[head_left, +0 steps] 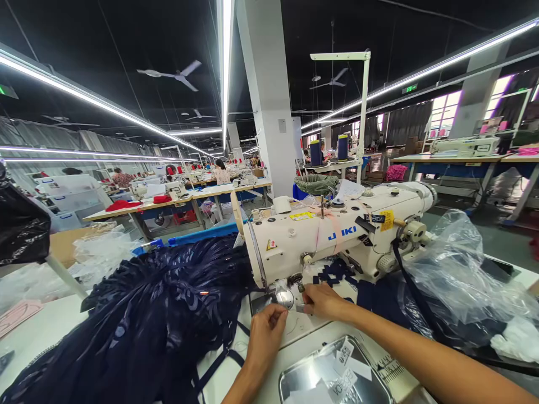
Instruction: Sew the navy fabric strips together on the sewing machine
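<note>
A cream industrial sewing machine (337,233) stands on the white table (46,325) in front of me. My left hand (266,331) pinches a fine thread just below the needle area, fingers closed. Close to the presser foot (290,294), my right hand (322,300) grips a small metal tool. A large heap of dark navy patterned fabric (155,314) lies to the left of the machine, touching its base.
A shiny metal tray (295,379) with paper labels sits at the near edge. Crumpled clear plastic bags (458,269) lie on the right. Two blue thread cones (328,150) stand behind. Rows of other sewing stations and seated people fill the background.
</note>
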Demonstrator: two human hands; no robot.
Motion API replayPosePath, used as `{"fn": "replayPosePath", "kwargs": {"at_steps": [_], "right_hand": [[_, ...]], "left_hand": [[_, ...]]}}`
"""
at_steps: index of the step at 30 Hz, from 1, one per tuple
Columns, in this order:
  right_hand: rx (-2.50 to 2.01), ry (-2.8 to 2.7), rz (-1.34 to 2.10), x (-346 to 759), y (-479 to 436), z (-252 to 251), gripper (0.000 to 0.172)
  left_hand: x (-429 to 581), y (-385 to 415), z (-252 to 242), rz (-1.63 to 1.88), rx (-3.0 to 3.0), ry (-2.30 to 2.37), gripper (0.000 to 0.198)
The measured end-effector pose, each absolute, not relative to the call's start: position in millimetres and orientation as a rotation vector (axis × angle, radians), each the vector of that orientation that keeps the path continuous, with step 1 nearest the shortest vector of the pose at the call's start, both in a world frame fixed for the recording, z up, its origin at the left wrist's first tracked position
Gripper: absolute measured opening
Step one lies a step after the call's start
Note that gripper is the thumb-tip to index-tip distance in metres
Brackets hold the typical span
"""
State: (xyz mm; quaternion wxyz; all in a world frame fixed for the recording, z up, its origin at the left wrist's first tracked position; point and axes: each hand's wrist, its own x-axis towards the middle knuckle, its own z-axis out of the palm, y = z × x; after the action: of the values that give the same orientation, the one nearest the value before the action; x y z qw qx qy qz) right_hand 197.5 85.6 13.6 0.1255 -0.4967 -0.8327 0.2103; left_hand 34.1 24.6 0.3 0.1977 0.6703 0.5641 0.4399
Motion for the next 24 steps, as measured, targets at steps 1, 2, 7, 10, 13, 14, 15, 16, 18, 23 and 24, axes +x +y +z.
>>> {"fn": "replayPosePath", "kwargs": {"at_steps": [1,2,7,10,13,14,15,16,18,23,24], "right_hand": [[-1.433,-2.382,0.655,198.9,87.4,11.0,0.008],[-1.418,-2.332,0.697,200.2,88.8,8.1,0.008],[-1.272,-2.106,0.953,200.3,86.8,-4.0,0.006],[-1.023,-1.844,1.377,193.5,79.0,-6.0,0.016],[-0.868,-1.602,1.694,184.8,72.9,-4.5,0.027],[-0.849,-1.573,1.743,182.3,71.9,-3.6,0.029],[-0.837,-1.553,1.778,180.3,71.4,-2.7,0.031],[-0.831,-1.537,1.801,178.8,71.2,-2.0,0.032],[-0.838,-1.509,1.835,177.0,71.6,-1.0,0.034],[-0.928,-1.642,1.697,174.4,73.7,-2.7,0.027],[-0.961,-1.724,1.589,173.8,74.1,-3.1,0.024]], "left_hand": [[33.9,25.0,0.2,1.235,1.873,1.591,0.025],[33.8,25.3,0.2,1.238,1.868,1.605,0.025],[33.8,25.5,0.2,1.237,1.872,1.659,0.021],[33.8,24.9,-0.3,1.220,1.902,1.669,0.020],[33.1,24.6,-0.8,1.204,1.938,1.678,0.019],[32.8,24.6,-0.9,1.201,1.948,1.681,0.020],[32.4,24.7,-1.0,1.199,1.956,1.686,0.020],[32.1,24.7,-1.0,1.198,1.960,1.690,0.020],[31.4,24.9,-1.0,1.198,1.963,1.696,0.021],[30.0,24.3,-0.4,1.155,2.013,1.699,0.022],[29.6,24.1,-0.2,1.141,2.051,1.713,0.021]]}}
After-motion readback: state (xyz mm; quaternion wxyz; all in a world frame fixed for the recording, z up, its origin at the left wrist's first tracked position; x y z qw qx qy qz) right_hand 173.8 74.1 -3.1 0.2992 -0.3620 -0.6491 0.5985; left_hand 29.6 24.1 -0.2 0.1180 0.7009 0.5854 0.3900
